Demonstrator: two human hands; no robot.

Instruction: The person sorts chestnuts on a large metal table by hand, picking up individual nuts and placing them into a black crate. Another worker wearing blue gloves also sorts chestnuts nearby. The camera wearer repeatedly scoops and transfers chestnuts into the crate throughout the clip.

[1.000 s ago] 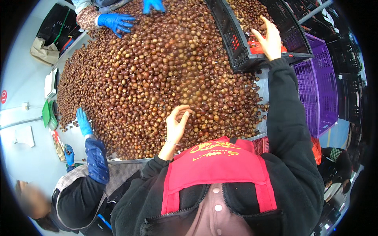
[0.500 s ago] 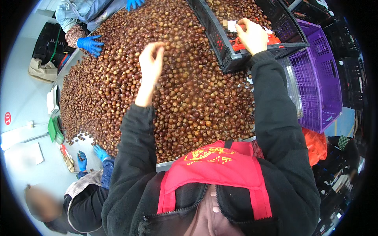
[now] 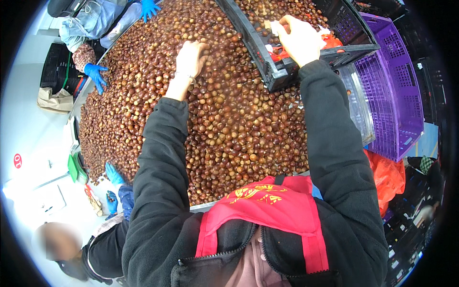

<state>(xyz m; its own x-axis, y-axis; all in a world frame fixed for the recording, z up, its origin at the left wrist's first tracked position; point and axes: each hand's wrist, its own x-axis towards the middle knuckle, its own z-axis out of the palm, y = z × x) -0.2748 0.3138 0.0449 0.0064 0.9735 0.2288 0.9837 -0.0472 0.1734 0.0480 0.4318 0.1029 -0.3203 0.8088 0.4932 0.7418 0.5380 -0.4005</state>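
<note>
My left hand (image 3: pixel 190 62) is over the heap of brown and tan round nuts (image 3: pixel 229 129), fingers curled down; what they hold, if anything, is hidden. At the upper right my right hand (image 3: pixel 299 40) reaches over the near side of a black crate (image 3: pixel 256 52), its fingers closed at a small pale scrap (image 3: pixel 273 27). Inside that crate are more nuts and red plastic (image 3: pixel 331 42), partly behind the hand.
Co-workers' blue-gloved hands (image 3: pixel 95 71) rest at the heap's upper left and lower left (image 3: pixel 114 177). Right of the table are a purple crate (image 3: pixel 392 110), an orange bag (image 3: pixel 387 182) and stacked black crates. A green scoop (image 3: pixel 76 167) lies at left.
My left hand has moved forward across the heap, and its fingers are now curled down. My right hand has shifted left over the crate to the pale scrap, its fingers closing.
</note>
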